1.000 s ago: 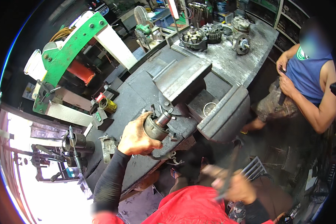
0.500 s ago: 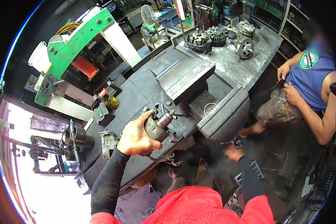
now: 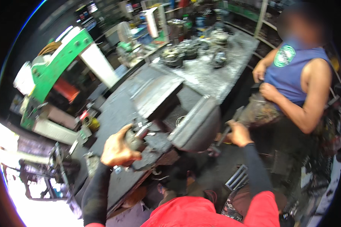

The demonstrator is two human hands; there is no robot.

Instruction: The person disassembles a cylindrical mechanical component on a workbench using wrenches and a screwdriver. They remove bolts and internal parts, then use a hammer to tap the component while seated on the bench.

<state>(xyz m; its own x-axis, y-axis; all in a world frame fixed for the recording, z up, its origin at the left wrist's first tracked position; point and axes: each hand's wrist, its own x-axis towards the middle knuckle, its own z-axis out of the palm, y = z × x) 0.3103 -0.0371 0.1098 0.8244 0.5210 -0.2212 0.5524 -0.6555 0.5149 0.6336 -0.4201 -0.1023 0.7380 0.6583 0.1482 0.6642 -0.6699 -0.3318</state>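
Note:
My left hand (image 3: 117, 149) is wrapped round a grey cylindrical starter motor (image 3: 134, 140), just above the bench's near edge. The part's shiny shaft end points toward the vise, smeared by motion. A large bench vise (image 3: 201, 123) stands to the right of it, jaws wide apart. On the vise's near side my right hand (image 3: 240, 134) is closed round its slanting handle bar (image 3: 222, 138). A ring-like piece (image 3: 180, 120) lies between the jaws.
Several alternators (image 3: 172, 56) sit at the bench's far end. A green and white press frame (image 3: 60, 62) rises at the left, near a yellow can (image 3: 90, 123). A person in a blue sleeveless shirt (image 3: 297, 70) is close by on the right.
The view has swung, so the bench and vise appear further left. My right hand has come up along the vise handle, which now slants upright. The left hand still holds the starter motor.

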